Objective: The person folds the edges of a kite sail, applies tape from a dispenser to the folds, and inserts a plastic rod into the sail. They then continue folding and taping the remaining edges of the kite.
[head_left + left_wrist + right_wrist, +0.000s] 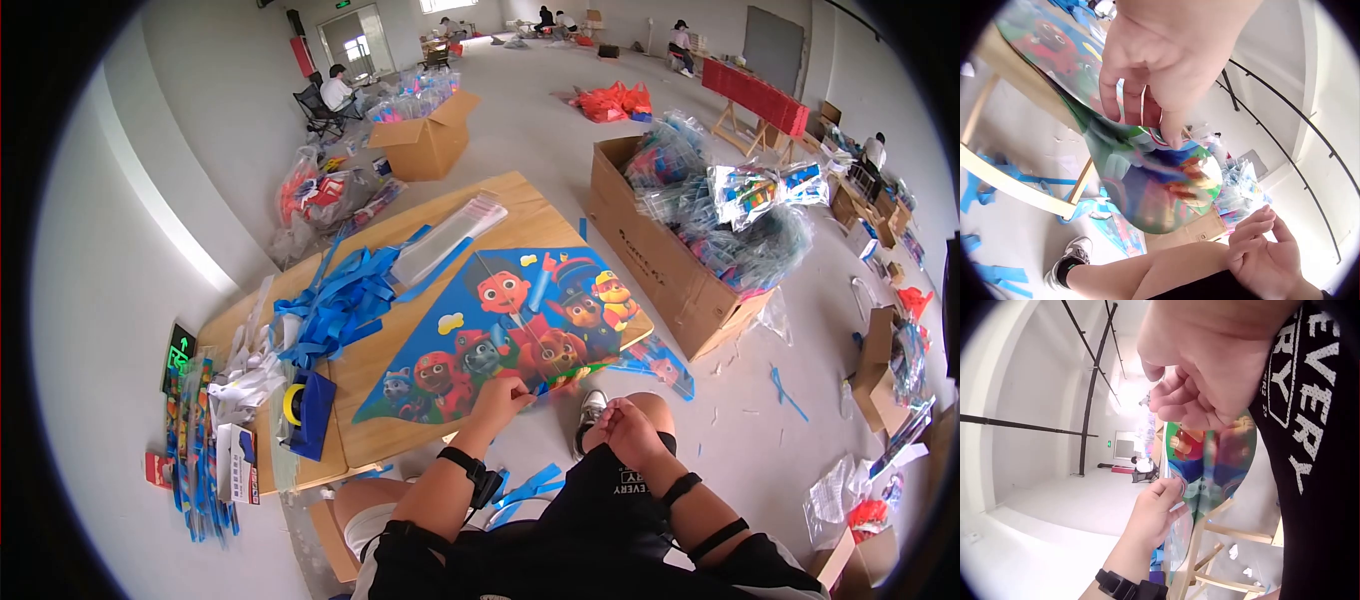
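A triangular kite (pixel 470 335) printed with cartoon puppies lies over the wooden table, its near edge hanging past the table's front. My left hand (pixel 503 398) pinches that near edge between thumb and fingers. In the left wrist view, the drooping kite flap (pixel 1138 194) curves down below the fingers, slightly blurred. My right hand (pixel 632 432) is above the right thigh, apart from the kite. Its fingers are loosely bent and nothing shows in the palm, as the left wrist view also shows.
On the table (pixel 525 215) lie a heap of blue strips (pixel 345 305), clear plastic sleeves (pixel 455 235) and a blue tape dispenser (pixel 312 415). A large cardboard box (pixel 650 260) of bagged goods stands at the right. Blue scraps (pixel 530 483) lie below the table's front.
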Demonstrator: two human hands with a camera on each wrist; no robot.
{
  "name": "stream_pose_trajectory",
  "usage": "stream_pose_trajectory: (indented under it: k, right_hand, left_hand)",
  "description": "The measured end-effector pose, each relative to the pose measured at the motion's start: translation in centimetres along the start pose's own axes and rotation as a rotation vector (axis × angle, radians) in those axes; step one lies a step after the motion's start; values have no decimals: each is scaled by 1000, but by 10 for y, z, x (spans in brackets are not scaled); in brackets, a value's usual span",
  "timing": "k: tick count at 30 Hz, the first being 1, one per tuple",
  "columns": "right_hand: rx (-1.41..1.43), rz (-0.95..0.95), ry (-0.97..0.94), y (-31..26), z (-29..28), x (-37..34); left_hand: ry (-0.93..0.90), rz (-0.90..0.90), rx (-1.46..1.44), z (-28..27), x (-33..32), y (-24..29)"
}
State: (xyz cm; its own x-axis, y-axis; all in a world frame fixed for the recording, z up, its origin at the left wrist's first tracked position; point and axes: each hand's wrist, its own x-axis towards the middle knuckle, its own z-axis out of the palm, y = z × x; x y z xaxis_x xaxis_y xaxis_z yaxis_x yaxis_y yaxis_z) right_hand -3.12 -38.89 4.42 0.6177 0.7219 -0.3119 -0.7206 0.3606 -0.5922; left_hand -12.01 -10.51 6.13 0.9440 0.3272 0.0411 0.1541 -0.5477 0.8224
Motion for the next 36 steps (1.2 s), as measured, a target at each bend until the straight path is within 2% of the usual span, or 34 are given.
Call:
stream_pose_trajectory:
  k: [4,11,13,15,16,18,19,22,26,28,29,31,32,34,36]
  right_hand:
    - [6,-2,-13,1,-1,-3]
    - [-72,-35,-23,7,-6,0]
    - [-120,-30,-20,6,8,-3]
    - [-999,-100,-89,10,30,-4]
    - [-997,-104,-84,10,38,1]
    - [-1538,-685,-161,6,50,13]
    - [-1473,-605,-104,6,51,22]
    - [-1608,-603,-8,7,41,45]
    - [-1627,-561,23,5,38,51]
    - [-1493,-345,84,5,35,47]
    - [-1493,-343,84,7,33,49]
    - [-1498,-576,76,16,28,52]
    - [-1497,-568,77,18,24,51]
    - [-1500,-423,44,12,28,43]
    - [-1497,-416,59,11,28,41]
  left_hand:
    - [38,-14,-4,4,2,-2]
    - [-1,-19,61,3,11,-17]
    - [-23,-6,59,5,12,-26]
    - [-35,-4,89,6,13,-31]
    - [-39,0,90,5,15,-30]
    - [-104,-35,70,5,16,-29]
    - [-112,-33,70,5,17,-29]
    - [-156,-53,98,5,20,-28]
    - [-184,-73,106,2,22,-26]
    - [-185,-61,64,4,22,-30]
    - [-195,-55,57,5,23,-33]
    - [-210,-58,47,8,23,-37]
    - [-201,-62,-10,9,24,-40]
    - [-200,-73,-69,9,23,-41]
    - [-201,-127,-108,8,23,-42]
